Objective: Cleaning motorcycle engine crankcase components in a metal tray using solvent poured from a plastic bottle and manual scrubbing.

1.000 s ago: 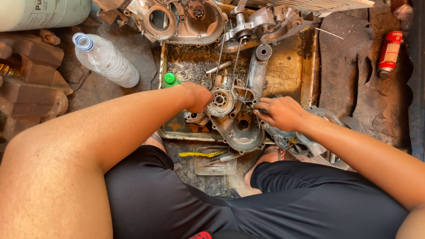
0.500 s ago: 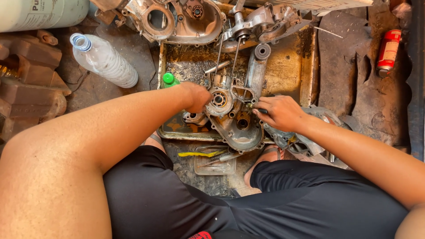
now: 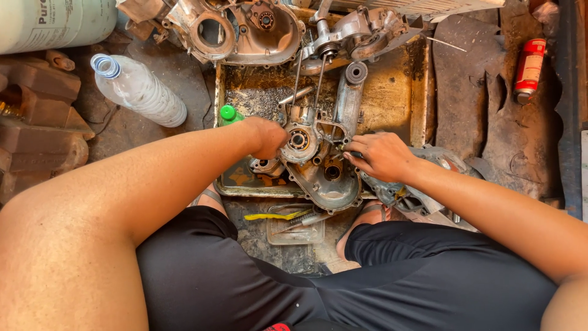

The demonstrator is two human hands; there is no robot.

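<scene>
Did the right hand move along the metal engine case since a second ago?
No. The right hand stays at the right edge of the engine case, the same way off the red spray can.

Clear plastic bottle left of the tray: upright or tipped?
Tipped: the clear plastic bottle lies on its side on the ground, blue-ringed mouth pointing up-left.

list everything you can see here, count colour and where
engine case half: 1, grey metal, in the tray under both hands
metal tray: 1, rusty and oily, centre
other engine casings: several, grey, top edge
plastic bottle: 1, clear with blue rim, left of tray
green cap: 1, tray's left edge
spray can: 1, red, far right
cylinder: 1, pale, top left
yellow-handled tool: 1, below tray
left hand: on the case's left side
right hand: on its right side
</scene>
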